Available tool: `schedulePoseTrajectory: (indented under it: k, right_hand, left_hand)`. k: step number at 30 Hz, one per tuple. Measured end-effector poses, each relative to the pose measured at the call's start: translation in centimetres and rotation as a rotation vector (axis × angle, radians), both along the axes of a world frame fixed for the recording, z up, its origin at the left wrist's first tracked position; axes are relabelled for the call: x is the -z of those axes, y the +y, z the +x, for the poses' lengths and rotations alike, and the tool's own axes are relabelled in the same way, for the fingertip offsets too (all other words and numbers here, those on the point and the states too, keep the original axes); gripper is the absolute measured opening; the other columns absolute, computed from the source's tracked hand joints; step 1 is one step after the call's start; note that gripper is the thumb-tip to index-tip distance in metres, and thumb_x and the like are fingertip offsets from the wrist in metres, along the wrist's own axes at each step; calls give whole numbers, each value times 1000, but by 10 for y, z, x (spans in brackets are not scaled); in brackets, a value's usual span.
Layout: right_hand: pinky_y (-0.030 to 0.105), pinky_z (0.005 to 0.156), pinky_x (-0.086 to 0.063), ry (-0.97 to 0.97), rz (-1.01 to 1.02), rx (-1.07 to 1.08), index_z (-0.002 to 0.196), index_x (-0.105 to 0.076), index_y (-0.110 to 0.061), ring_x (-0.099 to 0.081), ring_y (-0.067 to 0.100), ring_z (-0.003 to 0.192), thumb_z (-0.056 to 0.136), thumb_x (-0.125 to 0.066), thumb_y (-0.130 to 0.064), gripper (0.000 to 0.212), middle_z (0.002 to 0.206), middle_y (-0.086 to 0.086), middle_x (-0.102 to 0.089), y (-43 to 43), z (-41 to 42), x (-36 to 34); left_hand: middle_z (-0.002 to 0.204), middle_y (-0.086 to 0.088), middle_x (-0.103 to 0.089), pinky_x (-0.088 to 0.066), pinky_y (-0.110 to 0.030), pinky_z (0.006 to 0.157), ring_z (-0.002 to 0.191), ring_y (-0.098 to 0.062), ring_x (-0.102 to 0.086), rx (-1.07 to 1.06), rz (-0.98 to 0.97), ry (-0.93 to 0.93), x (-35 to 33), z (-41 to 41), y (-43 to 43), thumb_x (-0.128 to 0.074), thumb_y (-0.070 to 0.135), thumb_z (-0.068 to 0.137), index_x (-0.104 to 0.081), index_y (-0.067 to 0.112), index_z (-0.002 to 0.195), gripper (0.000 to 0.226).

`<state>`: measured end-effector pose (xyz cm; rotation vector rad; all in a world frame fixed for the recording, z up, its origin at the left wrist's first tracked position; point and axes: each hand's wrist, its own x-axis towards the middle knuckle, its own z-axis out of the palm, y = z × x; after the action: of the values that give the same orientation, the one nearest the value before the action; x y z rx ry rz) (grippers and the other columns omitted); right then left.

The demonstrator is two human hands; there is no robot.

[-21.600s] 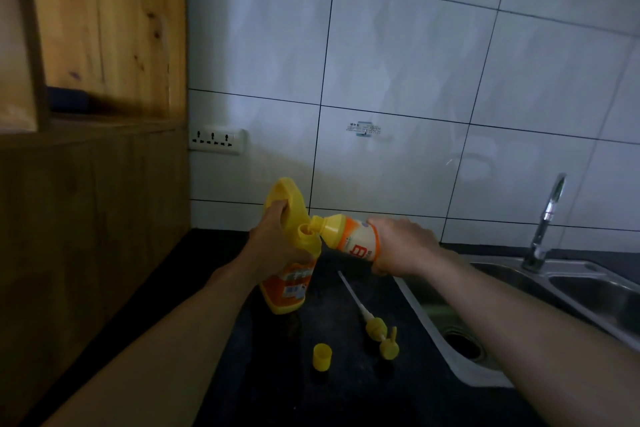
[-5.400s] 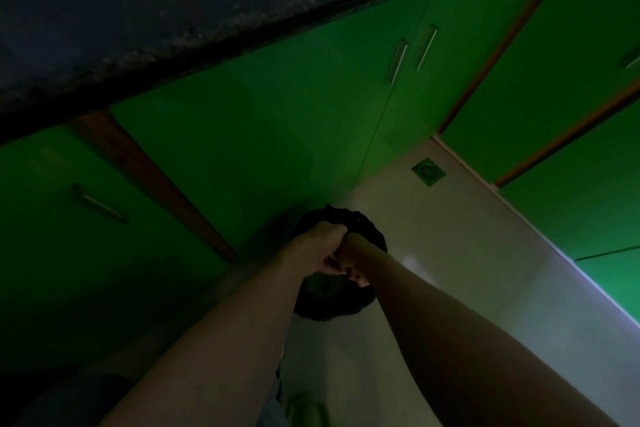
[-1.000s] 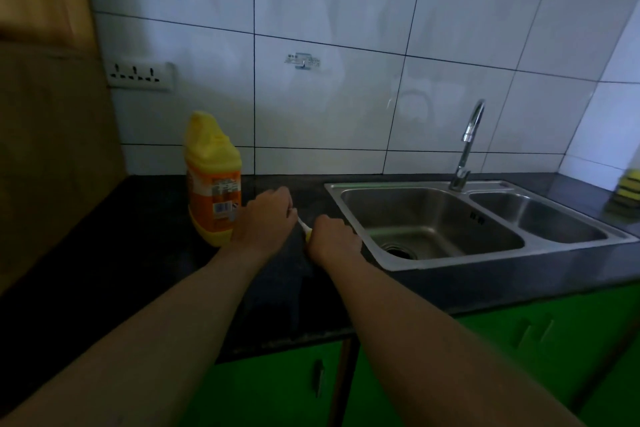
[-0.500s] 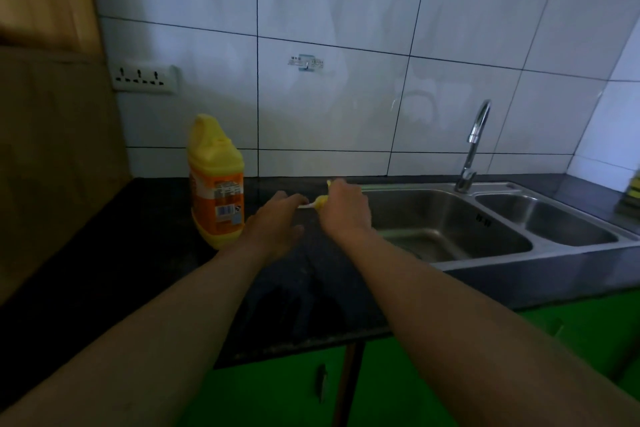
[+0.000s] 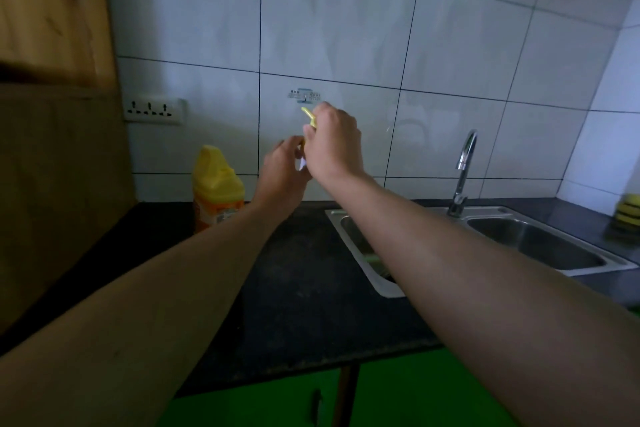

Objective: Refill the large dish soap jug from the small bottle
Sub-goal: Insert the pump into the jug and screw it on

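Large yellow-and-orange plastic dish soap jug stands on the black stone countertop by the white tiled wall. Right hand grasps a small yellow pump piece; left hand touches its lower end, fingers loosely curled.

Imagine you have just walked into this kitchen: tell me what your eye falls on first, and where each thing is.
First, the two raised hands in mid-frame before the tiled wall: the right hand grips a small yellow pump piece, the left hand close beside it. Next, the yellow and orange dish soap jug upright on the dark counter, left of the hands. To the right lies the steel sink with its tap.
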<state>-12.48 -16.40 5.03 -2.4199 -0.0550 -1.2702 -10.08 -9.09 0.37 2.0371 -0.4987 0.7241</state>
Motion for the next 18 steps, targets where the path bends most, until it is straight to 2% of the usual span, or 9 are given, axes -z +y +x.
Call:
schedulePoseTrajectory:
  k: [3, 5, 7, 10, 13, 16, 18]
  right_hand:
    - [33, 77, -43, -49, 21, -33, 110, -60, -6, -61, 31, 101, 96, -54, -17, 18, 106, 14, -66, 9, -3, -9]
    - [28, 73, -38, -79, 45, -70, 112, -59, -7, -61, 29, 100, 96, -56, -18, 21, 107, 13, -66, 12, -5, -14]
    - [25, 73, -37, -111, 93, -122, 117, -55, -7, -60, 27, 103, 93, -61, -21, 28, 111, 12, -64, 17, -6, -18]
    - [31, 75, -40, -99, 182, -132, 123, -48, -10, -56, 29, 110, 88, -65, -31, 44, 117, 11, -60, 23, -2, -25]
    - [32, 72, -38, -58, 218, -159, 116, -52, -12, -56, 29, 109, 88, -63, -37, 39, 114, 8, -64, 29, 8, -32]
    - [32, 70, -41, -55, 210, -215, 107, -57, -13, -58, 29, 102, 89, -63, -35, 29, 105, 6, -66, 35, 16, -41]
    - [34, 72, -45, -103, 199, -256, 102, -60, -11, -59, 29, 100, 88, -64, -32, 26, 101, 8, -66, 42, 20, -50]
  left_hand:
    - [106, -11, -61, -54, -42, 75, 85, -26, -60, -43, -28, -30, -16, -1, 8, -55, -1, 90, -58, 4, 120, 30]
    - [106, -10, -64, -56, -49, 74, 79, -30, -64, -27, -41, -57, -23, 0, 15, -55, 1, 89, -59, 5, 114, 25]
    - [103, -8, -65, -57, -48, 68, 66, -30, -66, -13, -53, -84, -30, 1, 23, -55, 1, 89, -58, 4, 110, 21]
    - [92, -4, -63, -55, -39, 54, 50, -20, -59, -22, -80, -125, -42, 0, 33, -53, 1, 92, -58, 5, 111, 20]
    - [105, -4, -63, -54, -37, 50, 63, -29, -64, 9, -113, -169, -54, 1, 44, -56, 2, 91, -59, 11, 116, 27]
    - [107, 0, -53, -55, -47, 64, 82, -33, -63, 30, -99, -213, -67, 3, 53, -57, 2, 89, -58, 13, 124, 37]
    - [107, 3, -49, -54, -49, 69, 82, -29, -60, 17, -83, -244, -75, 5, 62, -60, 8, 90, -58, 14, 126, 37]
